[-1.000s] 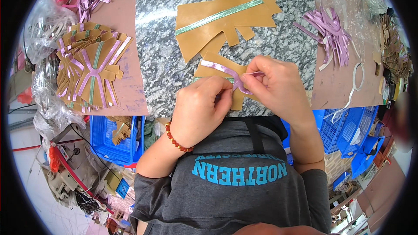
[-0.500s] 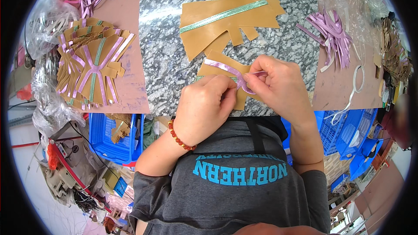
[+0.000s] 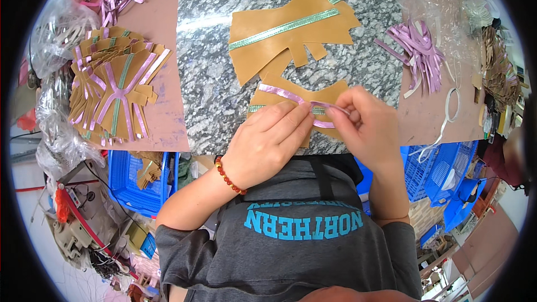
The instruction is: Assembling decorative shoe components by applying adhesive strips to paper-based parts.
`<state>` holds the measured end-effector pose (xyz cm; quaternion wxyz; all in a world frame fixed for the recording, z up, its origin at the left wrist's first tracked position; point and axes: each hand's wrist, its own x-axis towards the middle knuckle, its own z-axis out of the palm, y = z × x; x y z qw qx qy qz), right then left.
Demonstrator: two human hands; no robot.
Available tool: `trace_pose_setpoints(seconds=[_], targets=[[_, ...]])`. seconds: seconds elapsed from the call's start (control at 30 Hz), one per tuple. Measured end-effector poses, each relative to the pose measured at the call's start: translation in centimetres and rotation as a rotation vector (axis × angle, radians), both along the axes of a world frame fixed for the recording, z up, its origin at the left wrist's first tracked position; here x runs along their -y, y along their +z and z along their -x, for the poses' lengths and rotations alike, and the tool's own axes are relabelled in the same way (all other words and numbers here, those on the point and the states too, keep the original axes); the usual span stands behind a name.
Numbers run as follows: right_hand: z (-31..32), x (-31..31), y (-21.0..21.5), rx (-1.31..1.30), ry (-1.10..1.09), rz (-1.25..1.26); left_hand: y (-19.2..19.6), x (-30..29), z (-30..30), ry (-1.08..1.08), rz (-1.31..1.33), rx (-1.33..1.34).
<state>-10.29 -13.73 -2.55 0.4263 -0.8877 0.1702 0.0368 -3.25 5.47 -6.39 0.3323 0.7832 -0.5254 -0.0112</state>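
A tan leather-like piece (image 3: 334, 89) with a green strip (image 3: 255, 108) across it lies at the near edge of the stone slab. My left hand (image 3: 268, 140) lies flat on it, fingers stretched out, the tips pressing a shiny purple strip (image 3: 278, 91) against the piece. Between thumb and forefinger, my right hand (image 3: 370, 128) pinches one end of a purple strip, pulled out to the right of the left fingertips. Another purple length (image 3: 323, 124) curves below it on the piece. My left hand hides the piece's lower left part.
Larger tan pieces with a green strip (image 3: 288, 27) lie beyond on the speckled slab (image 3: 204, 78). At left is a stack of strip-trimmed tan pieces (image 3: 114, 86). Loose purple strips (image 3: 419, 50) lie at right. Blue baskets (image 3: 134, 190) stand below the table edge.
My left hand has gone from a pinch to lying flat on the strip and piece. My right hand has moved a little right and down, drawing the strip's end outward.
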Motion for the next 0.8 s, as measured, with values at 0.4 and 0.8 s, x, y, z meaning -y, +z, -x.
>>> trace_pose_setpoints(seconds=[0.4,0.8], targets=[[0.3,0.4,-1.3,0.155,-0.165,0.100,-0.1,-0.1,-0.1,-0.011,-0.017,0.015],[-0.7,1.7,-2.1,0.160,-0.102,0.209,-0.2,0.0,-0.1,-0.016,-0.008,0.011]])
